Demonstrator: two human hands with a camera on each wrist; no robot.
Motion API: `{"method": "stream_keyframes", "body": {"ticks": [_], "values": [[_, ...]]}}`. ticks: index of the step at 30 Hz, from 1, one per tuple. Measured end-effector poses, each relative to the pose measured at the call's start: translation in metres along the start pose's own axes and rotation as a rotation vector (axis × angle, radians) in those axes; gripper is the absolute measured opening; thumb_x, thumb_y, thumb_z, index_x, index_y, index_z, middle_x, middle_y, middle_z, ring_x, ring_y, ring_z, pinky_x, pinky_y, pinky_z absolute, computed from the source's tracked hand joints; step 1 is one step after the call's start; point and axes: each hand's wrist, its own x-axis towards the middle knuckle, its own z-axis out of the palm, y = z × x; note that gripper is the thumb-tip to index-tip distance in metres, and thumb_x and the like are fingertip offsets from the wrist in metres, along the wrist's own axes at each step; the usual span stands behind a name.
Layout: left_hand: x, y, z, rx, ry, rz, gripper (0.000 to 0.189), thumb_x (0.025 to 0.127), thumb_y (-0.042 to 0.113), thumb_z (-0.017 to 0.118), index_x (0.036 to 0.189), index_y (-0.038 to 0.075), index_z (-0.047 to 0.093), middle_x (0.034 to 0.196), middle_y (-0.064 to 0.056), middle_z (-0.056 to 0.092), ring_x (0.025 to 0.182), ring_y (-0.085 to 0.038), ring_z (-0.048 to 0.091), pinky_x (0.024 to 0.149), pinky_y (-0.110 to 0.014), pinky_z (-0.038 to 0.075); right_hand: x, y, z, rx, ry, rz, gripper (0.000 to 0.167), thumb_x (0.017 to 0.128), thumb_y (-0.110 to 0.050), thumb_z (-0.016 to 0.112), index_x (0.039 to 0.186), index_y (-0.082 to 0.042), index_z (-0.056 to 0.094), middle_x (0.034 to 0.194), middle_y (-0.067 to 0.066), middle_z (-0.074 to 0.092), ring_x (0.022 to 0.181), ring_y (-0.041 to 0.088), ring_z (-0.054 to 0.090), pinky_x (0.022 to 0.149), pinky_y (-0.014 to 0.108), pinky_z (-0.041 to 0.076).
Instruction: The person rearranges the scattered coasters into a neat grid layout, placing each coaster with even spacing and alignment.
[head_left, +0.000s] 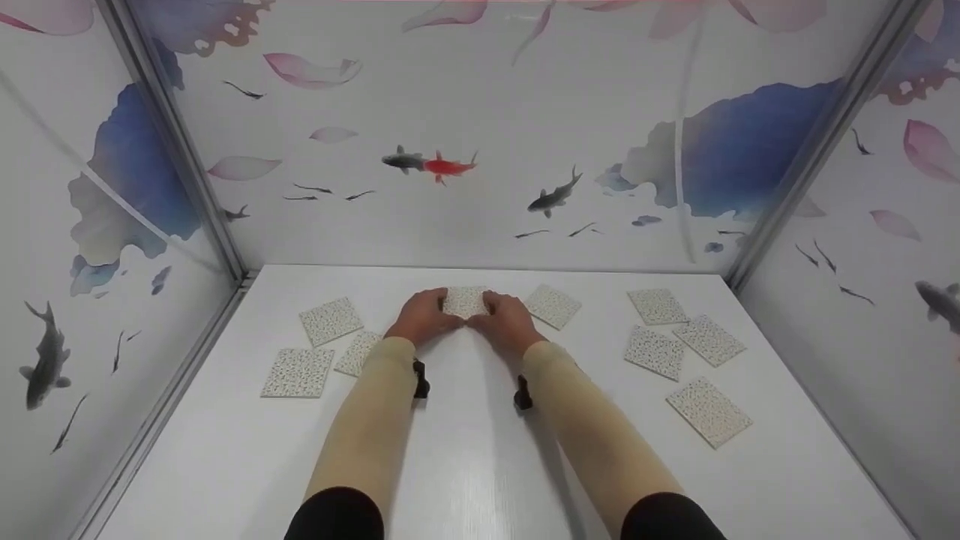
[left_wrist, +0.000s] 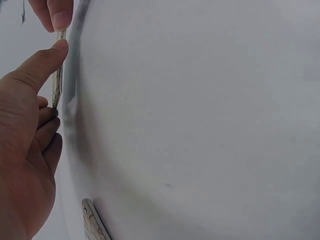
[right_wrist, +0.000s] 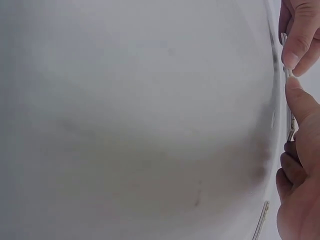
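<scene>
A square cream tile with dark speckles is held between both hands near the back of the white table. My left hand grips its left side, and my right hand grips the right. Both thumbs meet at the tile's near edge, their tips close together. In the left wrist view the tile shows edge-on between thumb and fingers. The right wrist view also has the tile's thin edge, pinched by the right hand. Just beyond the right fingers lies another speckled tile.
On the left lie three similar tiles, including one at the front and one partly behind the left forearm. Several more sit at the right, the nearest turned at an angle. Printed panels wall the white table at back and sides.
</scene>
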Motion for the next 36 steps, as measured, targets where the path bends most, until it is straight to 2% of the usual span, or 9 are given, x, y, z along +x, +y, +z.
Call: {"method": "stream_keyframes", "body": {"ticks": [4,6,9,13,17,24,27,29,36], "values": [[-0.002,-0.002,-0.001,-0.027,-0.013,-0.020,0.093,0.090,0.040,0.093,0.166,0.008,0.050,0.167,-0.014,0.054,0.158,-0.035,0.044,0.132,-0.050,0.032,-0.001,0.005,0.002,0.042,-0.037,0.011,0.084,0.100,-0.048,0.083,0.168,-0.013,0.049,0.168,0.009,0.052,0.160,0.028,0.043,0.132,0.044,0.034],[-0.007,0.000,-0.003,-0.031,-0.019,-0.031,0.094,0.090,0.040,0.092,0.167,0.009,0.048,0.168,-0.013,0.052,0.160,-0.035,0.042,0.133,-0.051,0.031,-0.003,0.006,0.002,0.055,-0.043,-0.001,0.086,0.100,-0.050,0.083,0.168,-0.011,0.048,0.168,0.009,0.051,0.160,0.027,0.043,0.132,0.044,0.034],[-0.012,0.002,-0.005,-0.023,-0.012,-0.033,0.091,0.094,0.040,0.089,0.169,0.011,0.046,0.171,-0.010,0.049,0.162,-0.034,0.039,0.134,-0.051,0.029,-0.007,0.007,0.002,0.077,-0.037,-0.003,0.086,0.100,-0.052,0.082,0.168,-0.012,0.048,0.169,0.005,0.050,0.160,0.026,0.042,0.132,0.045,0.033],[-0.017,0.004,-0.007,0.002,0.020,0.003,0.085,0.098,0.039,0.086,0.169,0.013,0.046,0.172,-0.008,0.048,0.162,-0.033,0.039,0.134,-0.050,0.029,-0.011,0.007,-0.002,0.067,-0.006,-0.009,0.083,0.100,-0.054,0.080,0.167,-0.015,0.051,0.168,0.004,0.053,0.159,0.027,0.044,0.132,0.046,0.034],[-0.023,0.006,-0.009,0.026,0.035,0.044,0.083,0.099,0.038,0.085,0.169,0.012,0.047,0.171,-0.008,0.049,0.161,-0.034,0.041,0.134,-0.050,0.029,-0.016,0.003,-0.005,0.007,0.026,-0.039,0.079,0.099,-0.051,0.081,0.164,-0.014,0.055,0.166,0.007,0.055,0.157,0.029,0.048,0.129,0.048,0.038],[-0.034,0.010,-0.010,0.031,0.046,0.045,0.087,0.097,0.042,0.088,0.169,0.015,0.048,0.171,-0.007,0.049,0.160,-0.035,0.041,0.133,-0.051,0.030,-0.029,-0.003,-0.008,-0.088,0.066,-0.128,0.066,0.099,-0.046,0.082,0.153,-0.012,0.065,0.153,0.010,0.067,0.143,0.029,0.062,0.121,0.048,0.049],[-0.041,0.015,-0.010,0.031,0.052,0.062,0.089,0.096,0.043,0.089,0.168,0.013,0.048,0.171,-0.008,0.049,0.160,-0.036,0.041,0.133,-0.051,0.031,-0.036,-0.004,-0.010,-0.092,0.092,-0.143,0.068,0.097,-0.044,0.084,0.153,-0.011,0.065,0.154,0.010,0.066,0.143,0.029,0.062,0.121,0.046,0.049],[-0.046,0.017,-0.009,0.038,0.061,0.067,0.089,0.096,0.044,0.089,0.168,0.013,0.048,0.171,-0.007,0.048,0.160,-0.035,0.041,0.133,-0.051,0.031,-0.041,-0.006,-0.012,-0.089,0.103,-0.140,0.075,0.097,-0.044,0.084,0.159,-0.011,0.061,0.162,0.008,0.059,0.151,0.029,0.055,0.126,0.046,0.043],[-0.062,0.018,-0.007,0.031,0.068,0.063,0.090,0.095,0.044,0.089,0.169,0.014,0.047,0.172,-0.005,0.047,0.161,-0.033,0.040,0.133,-0.051,0.030,-0.060,-0.009,-0.013,-0.066,0.089,-0.126,0.081,0.097,-0.045,0.084,0.163,-0.009,0.056,0.166,0.008,0.054,0.155,0.027,0.050,0.129,0.044,0.040]]}}
